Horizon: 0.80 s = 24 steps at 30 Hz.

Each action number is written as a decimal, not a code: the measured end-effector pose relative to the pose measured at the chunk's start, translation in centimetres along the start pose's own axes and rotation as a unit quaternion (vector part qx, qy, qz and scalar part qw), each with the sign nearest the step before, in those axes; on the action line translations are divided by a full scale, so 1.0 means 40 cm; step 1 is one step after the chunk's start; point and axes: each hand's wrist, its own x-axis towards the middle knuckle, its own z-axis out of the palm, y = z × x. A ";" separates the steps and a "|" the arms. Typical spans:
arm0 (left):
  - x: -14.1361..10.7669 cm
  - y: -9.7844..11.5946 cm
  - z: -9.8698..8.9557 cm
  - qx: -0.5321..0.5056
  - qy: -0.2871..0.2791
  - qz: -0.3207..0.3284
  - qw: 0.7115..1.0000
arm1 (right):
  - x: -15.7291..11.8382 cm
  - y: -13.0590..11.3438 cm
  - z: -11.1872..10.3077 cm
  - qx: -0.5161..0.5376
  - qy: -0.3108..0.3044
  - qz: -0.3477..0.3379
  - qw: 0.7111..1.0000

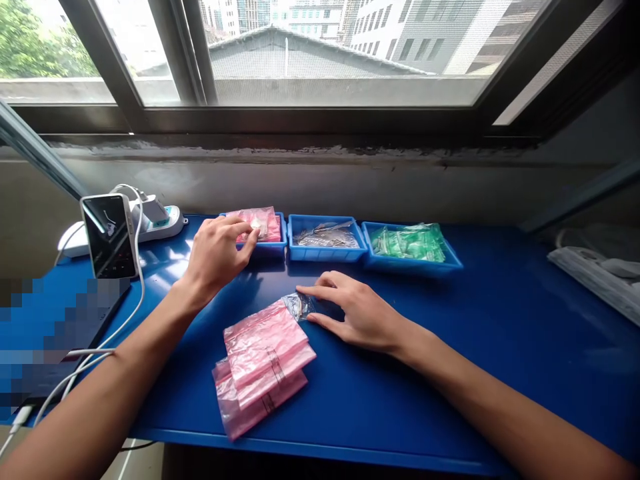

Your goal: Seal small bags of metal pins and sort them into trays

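Observation:
My left hand [220, 250] reaches over the left blue bin [270, 248], its thumb and index finger closed at a pink plastic packet [267, 223] lying in there. On the desk, my right hand [357, 313] has its thumb and index finger on two edges of a small clear plastic bag [299, 307] with something small inside that I cannot make out. This clear bag touches the top corner of overlapping flat pink bags [265, 353] with dark print. The middle blue bin [325, 254] contains clear packets, the right blue bin [415, 263] green ones.
A phone [110, 237] leans at the left, by a white power strip [163, 227]. White cables [137, 293] trail down beside a dark flat device [105, 313]. At the far right lies a pale tray-like object [595, 280]. A window [320, 53] rises behind the blue desk [400, 413].

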 end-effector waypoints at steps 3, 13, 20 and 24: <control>-0.002 0.009 -0.001 -0.009 0.054 0.039 0.998 | 0.004 -0.007 -0.001 0.020 -0.006 0.019 1.000; -0.037 0.093 0.003 -0.158 -0.128 0.213 0.956 | 0.007 -0.017 -0.010 0.020 0.001 0.042 0.999; -0.049 0.103 0.020 -0.162 -0.246 0.180 0.939 | 0.009 -0.013 -0.011 0.060 0.020 0.053 0.997; -0.049 0.109 0.027 -0.236 -0.249 0.129 0.930 | 0.011 -0.010 -0.012 0.124 0.033 0.080 0.989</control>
